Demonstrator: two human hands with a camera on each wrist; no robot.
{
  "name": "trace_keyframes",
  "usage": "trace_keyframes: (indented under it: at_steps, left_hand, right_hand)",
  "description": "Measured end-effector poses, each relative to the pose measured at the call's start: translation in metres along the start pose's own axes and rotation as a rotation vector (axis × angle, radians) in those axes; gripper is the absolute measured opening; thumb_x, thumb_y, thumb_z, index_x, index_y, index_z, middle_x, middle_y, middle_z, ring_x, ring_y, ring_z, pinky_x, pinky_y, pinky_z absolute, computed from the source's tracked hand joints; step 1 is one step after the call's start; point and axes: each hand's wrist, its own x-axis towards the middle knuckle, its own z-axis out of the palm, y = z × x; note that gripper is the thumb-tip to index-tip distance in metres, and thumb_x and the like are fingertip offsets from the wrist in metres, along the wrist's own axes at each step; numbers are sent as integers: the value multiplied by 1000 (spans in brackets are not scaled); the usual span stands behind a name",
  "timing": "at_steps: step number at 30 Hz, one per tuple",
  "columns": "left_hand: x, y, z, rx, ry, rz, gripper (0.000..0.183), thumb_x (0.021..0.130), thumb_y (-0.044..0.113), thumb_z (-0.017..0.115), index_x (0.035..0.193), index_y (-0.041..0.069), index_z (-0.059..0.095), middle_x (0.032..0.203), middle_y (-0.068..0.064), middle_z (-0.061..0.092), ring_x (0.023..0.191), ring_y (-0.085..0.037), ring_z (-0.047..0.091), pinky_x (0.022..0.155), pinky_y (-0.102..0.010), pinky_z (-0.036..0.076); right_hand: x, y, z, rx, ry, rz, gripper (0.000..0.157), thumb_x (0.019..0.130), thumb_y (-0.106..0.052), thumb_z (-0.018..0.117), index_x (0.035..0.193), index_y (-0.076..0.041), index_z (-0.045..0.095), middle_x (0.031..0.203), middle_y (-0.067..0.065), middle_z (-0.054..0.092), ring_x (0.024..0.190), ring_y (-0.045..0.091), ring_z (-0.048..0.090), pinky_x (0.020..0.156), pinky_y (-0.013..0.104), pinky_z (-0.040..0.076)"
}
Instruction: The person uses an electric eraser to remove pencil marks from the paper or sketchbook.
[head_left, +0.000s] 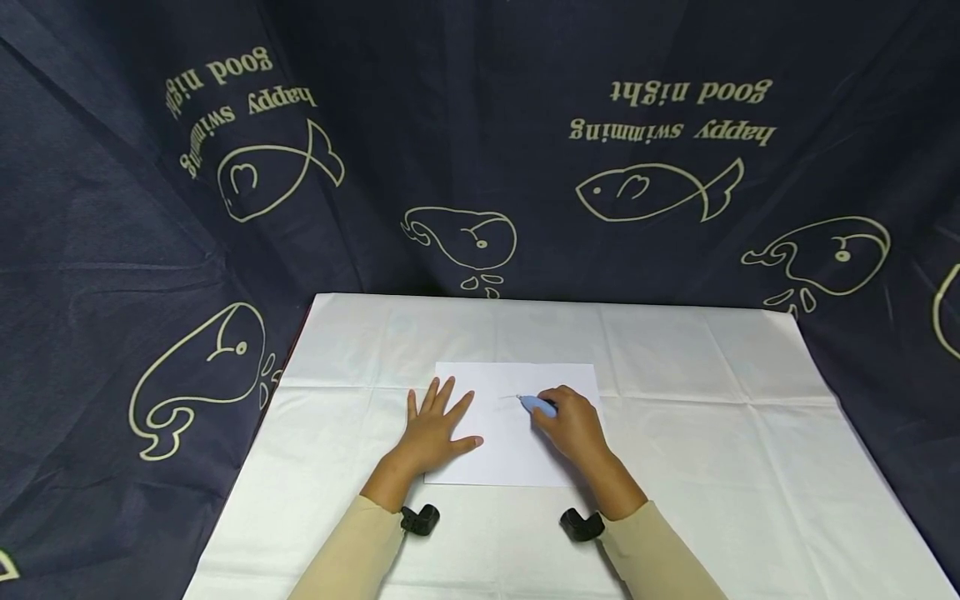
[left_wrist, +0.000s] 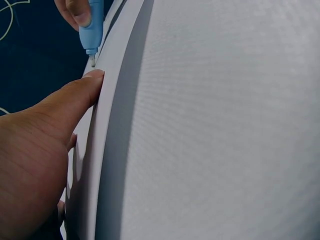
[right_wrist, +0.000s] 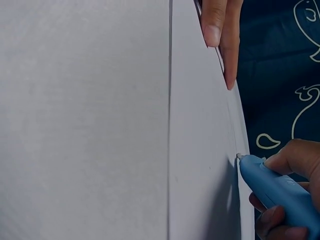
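Note:
A sheet of white paper (head_left: pixel 502 462) lies on the cloth, with faint pencil-like lines near its middle. My left hand (head_left: pixel 431 435) rests on the paper's left part, fingers spread and straight. My right hand (head_left: pixel 576 427) grips a thick light-blue electric eraser (head_left: pixel 538 406), its narrow tip pointing left at the faint lines. In the right wrist view, the thumb lies along the top of the electric eraser (right_wrist: pixel 280 195), other fingers curl beneath, and the tip meets the paper (right_wrist: pixel 200 125). The left wrist view shows the tip just beyond the left thumb (left_wrist: pixel 87 87).
A white cloth (head_left: pixel 675 483) with fold creases covers the table. Behind and left hangs a dark blue curtain (head_left: pixel 450 125) printed with fish, whales and words. Small black devices (head_left: pixel 420 520) are strapped at both wrists, below the beige sleeves (head_left: pixel 352 550).

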Motion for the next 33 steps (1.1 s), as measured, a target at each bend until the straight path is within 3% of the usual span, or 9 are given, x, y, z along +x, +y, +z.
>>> trace_keyframes:
  at_steps: [10, 33]
  left_hand:
    - [0, -1, 0, 8, -23, -12, 83, 94, 65, 57, 162, 27, 27, 172, -12, 4, 159, -38, -6, 119, -72, -9]
    - [-1, 2, -2, 1, 10, 7, 80, 94, 62, 58, 160, 24, 33, 171, -15, 9, 158, -42, -1, 118, -75, -4]
  right_hand:
    - [0, -2, 0, 2, -18, 22, 28, 87, -21, 75, 109, -4, 76, 102, 12, 74, 91, 29, 70, 81, 47, 56]
    - [0, -3, 1, -15, 17, 18, 27, 86, -20, 75, 107, -3, 76, 101, 13, 74, 87, 29, 70, 78, 47, 56]
